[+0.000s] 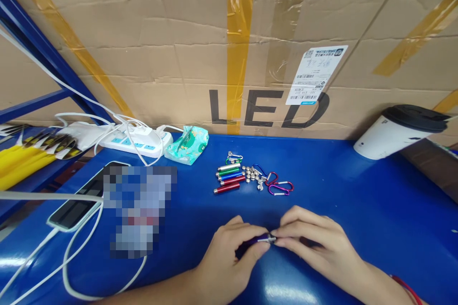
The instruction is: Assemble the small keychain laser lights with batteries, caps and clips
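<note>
L hand (231, 257) is clamped on a dark purple tube (265, 238), approx. horiz., silver end showing betw. thumb & fingers; R hand (318, 248) has thumb & fingertips pinched on that same silver end, so the hands nearly meet there; can't tell if R grips a separate small pc. Just fwd of both: row of col. tubes (226, 188), loose silver caps (250, 175), carabiners (278, 190). Containers: paper cup (372, 136) w/ blk lid (413, 118) on, fwd & to R of R hand, contents hidden; soft green pkt. (189, 145), fwd-L of L hand, contents n/v; big cardboard box (161, 66) marked "LED", beyond everything, inside n/v. Phone (78, 207) well L of L hand.
</note>
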A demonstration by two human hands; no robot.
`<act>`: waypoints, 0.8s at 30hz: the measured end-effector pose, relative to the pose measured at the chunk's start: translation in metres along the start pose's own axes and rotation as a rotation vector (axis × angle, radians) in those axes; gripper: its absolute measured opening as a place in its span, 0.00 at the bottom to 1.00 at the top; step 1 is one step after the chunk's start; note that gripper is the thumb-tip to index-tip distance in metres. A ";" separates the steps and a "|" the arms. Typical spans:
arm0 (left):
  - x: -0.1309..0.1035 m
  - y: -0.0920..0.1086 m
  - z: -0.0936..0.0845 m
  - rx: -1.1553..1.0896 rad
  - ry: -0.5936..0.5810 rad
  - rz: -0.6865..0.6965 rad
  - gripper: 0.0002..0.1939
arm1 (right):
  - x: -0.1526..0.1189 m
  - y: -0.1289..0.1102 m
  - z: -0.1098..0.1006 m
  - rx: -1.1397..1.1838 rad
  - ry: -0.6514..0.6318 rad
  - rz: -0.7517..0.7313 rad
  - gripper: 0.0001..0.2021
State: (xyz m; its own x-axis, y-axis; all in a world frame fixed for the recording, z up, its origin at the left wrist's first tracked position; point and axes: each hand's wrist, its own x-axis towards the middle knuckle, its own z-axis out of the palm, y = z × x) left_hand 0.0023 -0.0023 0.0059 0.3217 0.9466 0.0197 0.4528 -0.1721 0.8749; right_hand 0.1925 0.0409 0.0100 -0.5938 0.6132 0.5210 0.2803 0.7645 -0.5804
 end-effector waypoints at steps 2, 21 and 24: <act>-0.001 -0.002 0.001 -0.022 0.007 0.009 0.10 | 0.000 0.000 0.000 0.039 -0.012 0.034 0.08; 0.001 -0.002 0.002 0.158 -0.151 0.156 0.13 | 0.002 0.004 0.004 0.246 -0.321 0.444 0.12; 0.001 -0.005 0.003 0.190 -0.141 0.210 0.15 | 0.001 0.004 0.004 0.215 -0.356 0.443 0.08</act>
State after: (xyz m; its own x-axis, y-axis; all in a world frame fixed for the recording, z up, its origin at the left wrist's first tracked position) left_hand 0.0032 -0.0018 0.0003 0.5306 0.8402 0.1118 0.5072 -0.4204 0.7523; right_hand 0.1900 0.0436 0.0056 -0.6816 0.7315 -0.0189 0.4220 0.3718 -0.8268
